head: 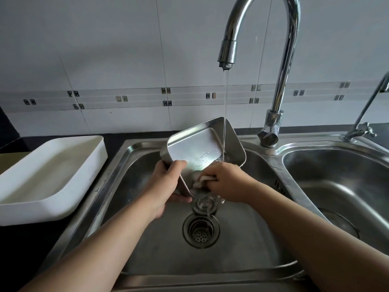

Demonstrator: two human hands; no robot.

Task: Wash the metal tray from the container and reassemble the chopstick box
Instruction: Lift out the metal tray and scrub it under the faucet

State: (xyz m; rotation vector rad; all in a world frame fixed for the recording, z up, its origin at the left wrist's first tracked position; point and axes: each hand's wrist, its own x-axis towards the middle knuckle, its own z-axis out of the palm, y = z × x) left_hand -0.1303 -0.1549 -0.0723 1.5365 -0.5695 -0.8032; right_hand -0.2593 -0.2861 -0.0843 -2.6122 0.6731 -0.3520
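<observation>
With your left hand (168,182) gripping the rim of the metal tray (202,148) tilted over the sink basin (147,260), work the pale cloth (205,180) clutched in your right hand (227,182) firmly into its lower corner (let the tap stream (225,102) carry residue downhill).

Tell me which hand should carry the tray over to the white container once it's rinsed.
Left, probably. The left hand grips the metal tray by its edge and is nearer the white container left of the sink. The right hand holds a cloth inside the tray.
</observation>
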